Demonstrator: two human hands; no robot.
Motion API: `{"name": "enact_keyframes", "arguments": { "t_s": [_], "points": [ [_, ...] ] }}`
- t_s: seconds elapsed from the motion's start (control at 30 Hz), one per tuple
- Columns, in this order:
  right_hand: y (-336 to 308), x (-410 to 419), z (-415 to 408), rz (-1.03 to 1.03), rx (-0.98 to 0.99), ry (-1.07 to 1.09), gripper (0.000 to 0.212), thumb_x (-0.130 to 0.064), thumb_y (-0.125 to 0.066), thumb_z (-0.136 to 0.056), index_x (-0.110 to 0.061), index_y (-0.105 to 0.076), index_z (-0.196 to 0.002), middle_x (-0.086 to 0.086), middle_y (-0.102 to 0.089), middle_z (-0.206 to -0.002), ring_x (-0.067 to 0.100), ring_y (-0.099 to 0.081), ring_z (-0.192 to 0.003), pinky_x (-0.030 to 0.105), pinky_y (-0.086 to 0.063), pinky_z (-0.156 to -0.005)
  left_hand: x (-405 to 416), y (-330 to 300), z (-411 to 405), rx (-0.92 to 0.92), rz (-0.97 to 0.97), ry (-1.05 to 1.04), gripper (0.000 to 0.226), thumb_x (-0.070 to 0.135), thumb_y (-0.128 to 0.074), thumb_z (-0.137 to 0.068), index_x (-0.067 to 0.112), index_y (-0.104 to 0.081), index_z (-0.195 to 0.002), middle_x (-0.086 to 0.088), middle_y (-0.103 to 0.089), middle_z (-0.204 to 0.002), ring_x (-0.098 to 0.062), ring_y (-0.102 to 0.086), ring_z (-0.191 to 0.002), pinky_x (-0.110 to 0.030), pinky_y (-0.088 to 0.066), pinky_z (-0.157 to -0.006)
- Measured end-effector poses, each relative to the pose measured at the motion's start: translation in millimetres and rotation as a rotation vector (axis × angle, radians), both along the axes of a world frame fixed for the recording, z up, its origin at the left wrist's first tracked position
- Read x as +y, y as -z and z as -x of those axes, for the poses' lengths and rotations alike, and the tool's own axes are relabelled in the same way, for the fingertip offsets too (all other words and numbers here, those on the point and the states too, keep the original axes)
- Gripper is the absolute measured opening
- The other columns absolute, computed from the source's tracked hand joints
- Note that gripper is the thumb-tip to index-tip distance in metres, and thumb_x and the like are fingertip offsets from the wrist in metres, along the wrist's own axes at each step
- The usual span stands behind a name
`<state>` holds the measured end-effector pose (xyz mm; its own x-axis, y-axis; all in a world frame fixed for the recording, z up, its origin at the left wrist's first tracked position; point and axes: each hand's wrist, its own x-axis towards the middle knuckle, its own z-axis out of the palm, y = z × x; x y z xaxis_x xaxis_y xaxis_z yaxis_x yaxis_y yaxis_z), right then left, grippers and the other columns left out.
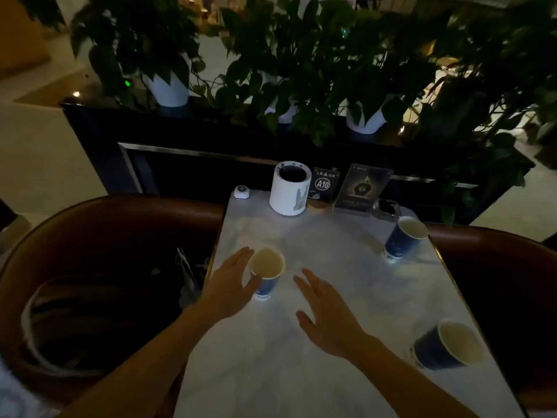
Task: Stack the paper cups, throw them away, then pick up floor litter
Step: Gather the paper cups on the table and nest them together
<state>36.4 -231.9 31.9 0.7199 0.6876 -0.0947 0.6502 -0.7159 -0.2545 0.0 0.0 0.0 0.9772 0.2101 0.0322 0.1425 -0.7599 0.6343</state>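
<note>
A blue paper cup [266, 274] stands upright on the pale surface [301, 372] near its left edge. The left hand [230, 285] curls around that cup with fingers spread, thumb touching its side, not clamped. The right hand [327, 315] hovers just right of the cup, fingers apart and holding nothing. A second cup [402, 239] stands far right of the first cup, toward the back; a third cup [449, 346] sits right of it, nearer the person. Behind the first cup stands a white cylinder [289, 191], with a sign [324, 185] beside it.
</note>
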Motion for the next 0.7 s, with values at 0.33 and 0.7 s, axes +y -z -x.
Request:
{"name": "enact_keyframes", "arguments": {
  "t_s": [0.33,0.7],
  "points": [
    [19,54,-22,-0.038,-0.039,-0.053,0.057,-0.025,-0.045,-0.096,-0.019,-0.02,-0.148,0.005,-0.026,-0.156,0.023,-0.031,-0.139,0.034,-0.023,-0.115,8,22,-31,0.007,0.118,0.02,0.07,0.046,-0.053,-0.089,0.021,-0.024,-0.147,0.002,-0.027,-0.155,-0.017,-0.032,-0.14,-0.036,-0.031,-0.114],
    [45,78,-36,-0.077,-0.118,0.013,0.03,-0.015,-0.072,-0.08,-0.013,-0.064,-0.109,0.006,-0.069,-0.108,0.023,-0.067,-0.094,0.032,-0.056,-0.079,8,42,-25,-0.03,0.345,-0.029,0.072,0.053,-0.057,-0.083,0.03,-0.027,-0.144,0.005,-0.046,-0.143,-0.013,-0.049,-0.124,-0.036,-0.044,-0.105]
  ]
}}
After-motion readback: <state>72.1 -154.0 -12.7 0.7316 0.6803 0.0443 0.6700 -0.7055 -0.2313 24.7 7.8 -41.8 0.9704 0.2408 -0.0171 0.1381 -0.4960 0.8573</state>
